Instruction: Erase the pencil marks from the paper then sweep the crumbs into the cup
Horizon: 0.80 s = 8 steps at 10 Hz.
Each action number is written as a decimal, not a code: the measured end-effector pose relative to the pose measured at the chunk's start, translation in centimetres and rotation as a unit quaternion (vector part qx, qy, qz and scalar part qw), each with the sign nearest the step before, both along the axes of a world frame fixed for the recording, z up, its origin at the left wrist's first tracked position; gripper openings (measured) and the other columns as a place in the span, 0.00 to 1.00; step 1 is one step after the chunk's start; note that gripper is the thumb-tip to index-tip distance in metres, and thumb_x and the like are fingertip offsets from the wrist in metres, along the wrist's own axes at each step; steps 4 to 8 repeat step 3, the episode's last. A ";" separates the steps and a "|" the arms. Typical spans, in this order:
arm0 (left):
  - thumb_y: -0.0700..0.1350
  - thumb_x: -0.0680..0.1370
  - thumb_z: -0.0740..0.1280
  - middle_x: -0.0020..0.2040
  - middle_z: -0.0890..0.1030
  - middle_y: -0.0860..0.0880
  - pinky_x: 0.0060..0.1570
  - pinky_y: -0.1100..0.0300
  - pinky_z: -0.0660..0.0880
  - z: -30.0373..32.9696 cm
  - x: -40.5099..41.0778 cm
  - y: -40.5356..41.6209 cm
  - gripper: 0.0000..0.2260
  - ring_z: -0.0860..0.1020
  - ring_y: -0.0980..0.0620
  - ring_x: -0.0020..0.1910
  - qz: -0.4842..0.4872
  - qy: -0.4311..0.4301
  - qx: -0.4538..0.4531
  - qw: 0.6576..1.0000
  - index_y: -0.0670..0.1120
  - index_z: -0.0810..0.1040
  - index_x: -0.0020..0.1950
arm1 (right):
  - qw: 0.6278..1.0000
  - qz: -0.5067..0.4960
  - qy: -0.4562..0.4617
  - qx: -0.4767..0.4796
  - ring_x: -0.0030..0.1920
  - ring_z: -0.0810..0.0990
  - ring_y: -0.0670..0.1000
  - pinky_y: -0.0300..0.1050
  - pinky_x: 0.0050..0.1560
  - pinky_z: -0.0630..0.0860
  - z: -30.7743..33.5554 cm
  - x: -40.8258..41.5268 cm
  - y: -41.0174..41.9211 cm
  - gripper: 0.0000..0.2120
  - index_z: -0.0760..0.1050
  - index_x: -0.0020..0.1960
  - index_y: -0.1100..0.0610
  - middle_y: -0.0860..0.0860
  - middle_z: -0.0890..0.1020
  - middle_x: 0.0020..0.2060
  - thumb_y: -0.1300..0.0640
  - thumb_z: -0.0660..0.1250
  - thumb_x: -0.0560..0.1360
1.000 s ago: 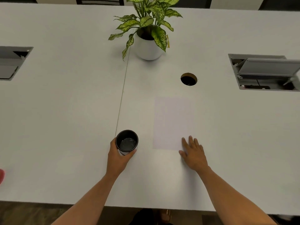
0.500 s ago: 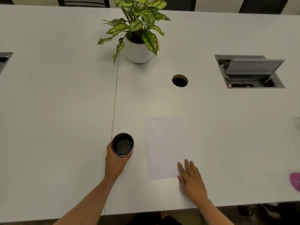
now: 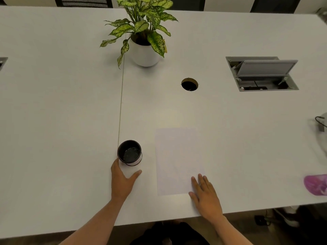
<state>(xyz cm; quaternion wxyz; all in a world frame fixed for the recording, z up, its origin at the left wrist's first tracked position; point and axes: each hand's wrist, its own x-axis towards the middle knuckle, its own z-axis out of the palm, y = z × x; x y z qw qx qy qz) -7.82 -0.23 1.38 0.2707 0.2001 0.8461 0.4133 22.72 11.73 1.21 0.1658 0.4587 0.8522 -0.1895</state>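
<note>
Cup (image 3: pixel 129 153): stood upright on the white table (image 3: pixel 62 112), just right of the table seam, at 9 o'clock from the paper (image 3: pixel 177 160) and apart from it. Interior is dark; contents cannot be made out. The lower wall is wrapped by the left hand (image 3: pixel 123 180), thumb on the right side, the rest of the hand behind and left. The cup is judged to be steadied and kept close so that crumbs can be swept into it later.

Paper: 1 sheet, laid flat, long edge running from 6 to 12 o'clock, with a slight tilt. Its near right corner is covered by the fingertips (image 3: pixel 199 181) of the right hand (image 3: pixel 206 196), which is spread flat, palm down, gripping nothing. The sheet is judged to be pinned or positioned by this contact so that it will not slide during rubbing.

Pencil marks: none can be resolved; the sheet reads as plain pale.

Eraser: none seen in either hand or on the table.

Other items, all well apart from the paper: potted plant (image 3: pixel 144 32) at 12 o'clock; round cable hole (image 3: pixel 189 84) at 12 to 1 o'clock; open cable hatch (image 3: pixel 261 73) at 2 o'clock; a pink object (image 3: pixel 315 184) at 3 to 4 o'clock, at the frame edge, not identifiable.

Stage, judged: setup only. Erasing is not yet begun.
</note>
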 end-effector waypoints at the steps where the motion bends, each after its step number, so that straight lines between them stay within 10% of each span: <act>1: 0.55 0.71 0.78 0.78 0.64 0.41 0.75 0.46 0.64 -0.4 2.1 -1.3 0.45 0.64 0.42 0.77 -0.018 0.014 -0.063 0.998 0.42 0.58 0.80 | 0.999 -0.034 0.032 -0.002 0.75 0.40 0.46 0.43 0.72 0.40 0.4 0.3 0.0 0.31 0.41 0.77 0.47 0.45 0.41 0.75 0.36 0.40 0.78; 3: 0.64 0.77 0.64 0.81 0.59 0.42 0.79 0.47 0.56 -0.8 7.0 -2.8 0.39 0.57 0.43 0.81 -0.107 0.096 -0.134 0.980 0.41 0.60 0.80 | 0.994 -0.085 0.065 0.012 0.76 0.48 0.49 0.44 0.73 0.44 0.5 1.6 2.1 0.34 0.45 0.77 0.53 0.50 0.49 0.77 0.35 0.43 0.78; 8: 0.64 0.77 0.64 0.81 0.59 0.42 0.79 0.47 0.56 -0.8 7.0 -2.8 0.39 0.57 0.43 0.81 -0.107 0.096 -0.134 0.980 0.41 0.60 0.80 | 0.994 -0.085 0.065 0.012 0.76 0.48 0.49 0.44 0.73 0.44 0.5 1.6 2.1 0.34 0.45 0.77 0.53 0.50 0.49 0.77 0.35 0.43 0.78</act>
